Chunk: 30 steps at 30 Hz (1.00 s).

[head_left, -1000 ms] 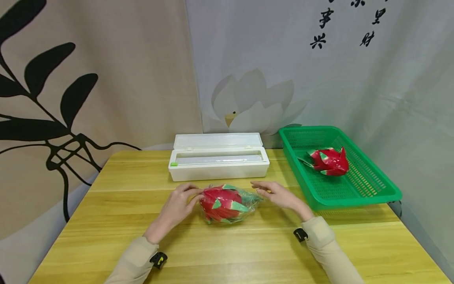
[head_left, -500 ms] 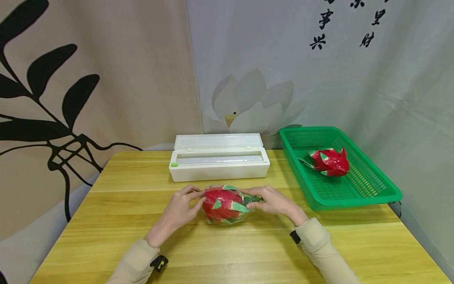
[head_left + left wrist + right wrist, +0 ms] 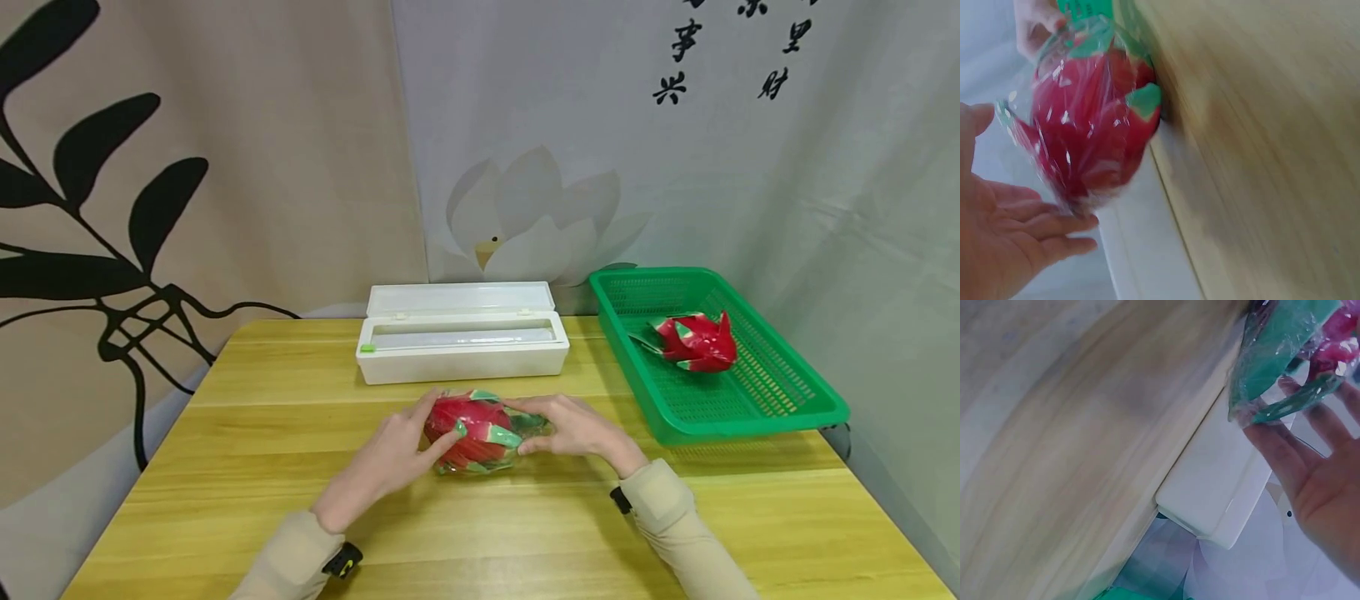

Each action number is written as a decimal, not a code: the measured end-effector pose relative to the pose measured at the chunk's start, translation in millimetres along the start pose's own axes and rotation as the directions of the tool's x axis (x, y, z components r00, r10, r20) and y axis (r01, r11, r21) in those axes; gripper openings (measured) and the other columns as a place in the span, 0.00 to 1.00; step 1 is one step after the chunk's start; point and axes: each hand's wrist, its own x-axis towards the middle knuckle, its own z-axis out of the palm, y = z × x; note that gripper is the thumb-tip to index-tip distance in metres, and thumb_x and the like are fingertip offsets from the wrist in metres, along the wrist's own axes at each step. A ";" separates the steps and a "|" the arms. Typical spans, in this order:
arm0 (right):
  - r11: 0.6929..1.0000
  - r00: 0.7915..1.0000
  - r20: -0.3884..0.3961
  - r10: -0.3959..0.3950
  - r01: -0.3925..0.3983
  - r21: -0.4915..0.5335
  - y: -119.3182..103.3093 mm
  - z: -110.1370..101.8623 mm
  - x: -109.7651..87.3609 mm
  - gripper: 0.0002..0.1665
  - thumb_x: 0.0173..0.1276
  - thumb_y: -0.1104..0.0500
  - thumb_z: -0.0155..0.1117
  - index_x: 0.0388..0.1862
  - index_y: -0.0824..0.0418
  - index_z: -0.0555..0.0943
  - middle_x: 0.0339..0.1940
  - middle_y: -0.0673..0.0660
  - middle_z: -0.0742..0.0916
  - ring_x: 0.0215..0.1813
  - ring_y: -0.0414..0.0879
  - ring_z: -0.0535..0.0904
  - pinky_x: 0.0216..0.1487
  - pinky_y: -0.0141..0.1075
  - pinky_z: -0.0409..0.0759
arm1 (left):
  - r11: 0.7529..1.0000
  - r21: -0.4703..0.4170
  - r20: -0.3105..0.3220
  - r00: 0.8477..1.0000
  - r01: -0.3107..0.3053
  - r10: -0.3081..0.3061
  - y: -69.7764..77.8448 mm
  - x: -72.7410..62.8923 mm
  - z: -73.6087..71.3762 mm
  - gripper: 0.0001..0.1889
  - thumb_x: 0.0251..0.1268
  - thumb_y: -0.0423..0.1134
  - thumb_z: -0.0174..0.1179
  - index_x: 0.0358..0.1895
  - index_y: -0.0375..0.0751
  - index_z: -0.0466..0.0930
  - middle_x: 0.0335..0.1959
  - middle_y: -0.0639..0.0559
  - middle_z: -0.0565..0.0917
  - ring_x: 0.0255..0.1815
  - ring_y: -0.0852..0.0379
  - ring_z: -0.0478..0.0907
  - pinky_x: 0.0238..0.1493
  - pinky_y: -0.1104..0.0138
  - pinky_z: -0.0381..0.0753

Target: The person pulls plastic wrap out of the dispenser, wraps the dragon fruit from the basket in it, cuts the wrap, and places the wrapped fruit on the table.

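A red dragon fruit with green scales, wrapped in clear plastic film, lies on the table in the head view. At its left end is my left hand, thumb and fingers spread apart. The left wrist view shows that hand with fairly straight fingers touching the film at the tip of the dragon fruit. My right hand holds the leafy right end between thumb and fingers. In the right wrist view the right hand's fingers meet the film round the green leaves.
A white film dispenser box with its lid raised stands behind the fruit. To the right, a green plastic basket contains another dragon fruit. A printed curtain hangs behind the wooden table.
My right hand has come left from beside the fruit onto its leafy end. The left hand has spread its fingers and slid slightly over the left end. The fruit has stayed in place.
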 end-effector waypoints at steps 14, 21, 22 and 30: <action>0.994 1.000 -0.004 0.017 -0.016 0.104 7.7 -14.2 -8.3 0.41 0.61 0.42 0.65 0.71 0.52 0.66 0.70 0.55 0.74 0.69 0.53 0.70 0.66 0.50 0.72 | 0.950 0.243 0.006 0.980 -0.195 0.200 18.4 14.5 12.1 0.45 0.50 0.68 0.62 0.71 0.50 0.62 0.73 0.39 0.61 0.72 0.29 0.55 0.62 0.32 0.63; 0.974 0.928 -0.342 0.148 -0.198 -0.114 18.8 -39.9 -17.1 0.31 0.65 0.49 0.64 0.65 0.57 0.73 0.65 0.61 0.78 0.65 0.60 0.73 0.62 0.55 0.74 | 0.897 0.267 0.081 0.935 -0.353 0.344 21.0 34.5 14.2 0.45 0.44 0.67 0.67 0.69 0.55 0.65 0.70 0.43 0.67 0.71 0.30 0.59 0.60 0.30 0.62; 0.956 0.898 -0.407 0.166 -0.248 -0.158 21.6 -43.9 -19.0 0.30 0.65 0.51 0.65 0.64 0.59 0.73 0.64 0.63 0.78 0.65 0.62 0.73 0.61 0.56 0.74 | 0.893 0.270 0.089 0.932 -0.361 0.351 21.5 36.4 14.3 0.45 0.44 0.66 0.68 0.69 0.55 0.65 0.70 0.43 0.68 0.71 0.30 0.60 0.60 0.30 0.62; 0.807 0.736 -0.533 0.417 -0.569 -0.155 48.0 -52.9 -38.7 0.32 0.65 0.59 0.63 0.67 0.67 0.68 0.65 0.74 0.72 0.61 0.71 0.71 0.53 0.62 0.76 | 0.893 0.253 0.111 0.928 -0.373 0.356 23.1 42.4 16.5 0.40 0.44 0.60 0.72 0.65 0.56 0.70 0.64 0.45 0.74 0.63 0.39 0.71 0.59 0.36 0.70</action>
